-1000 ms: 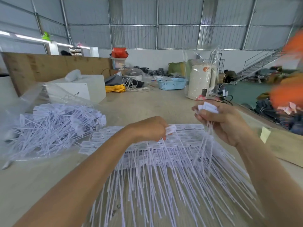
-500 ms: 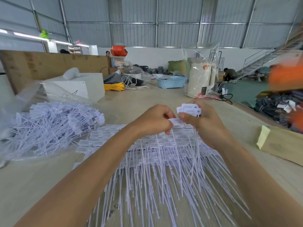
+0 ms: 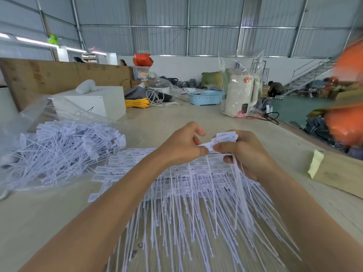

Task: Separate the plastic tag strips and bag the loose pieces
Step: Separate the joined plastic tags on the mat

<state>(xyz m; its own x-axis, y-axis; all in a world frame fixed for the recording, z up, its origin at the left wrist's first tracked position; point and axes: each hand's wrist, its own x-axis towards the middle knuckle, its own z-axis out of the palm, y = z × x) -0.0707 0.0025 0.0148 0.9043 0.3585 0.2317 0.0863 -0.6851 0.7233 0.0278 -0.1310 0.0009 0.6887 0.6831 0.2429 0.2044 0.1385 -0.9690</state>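
The left hand (image 3: pixel 184 144) pinched the flat head of a single tag (image 3: pixel 206 146) between thumb and forefinger. The right hand (image 3: pixel 245 154) gripped a small bundle of separated tags (image 3: pixel 225 136), heads stacked above the fingers and thin tails hanging down through the palm. The two hands met just above the far edge of the tag strips (image 3: pixel 176 185).

The tag strips lay flat on the tabletop (image 3: pixel 49 222), directly beneath and toward the person from the hands. Their heads formed rows along the far side; their tails ran lengthwise toward the person, fanning outward. The long axis of each tag therefore pointed away from the hands' meeting point and back toward the body.

The clear bag (image 3: pixel 59 150) of loose pieces lay on the tabletop to the left, near the strips but well apart from the right hand. The left hand was the nearer of the two to it.

Judgement: the step in hand was passing a freed tag from the left hand into the right-hand bundle. The next detachment probably called for a pull across the row of heads, not along the tails. Transfer to the bag would require the bundle to cross leftward over the strips, where trailing tails could snag on those lying flat.
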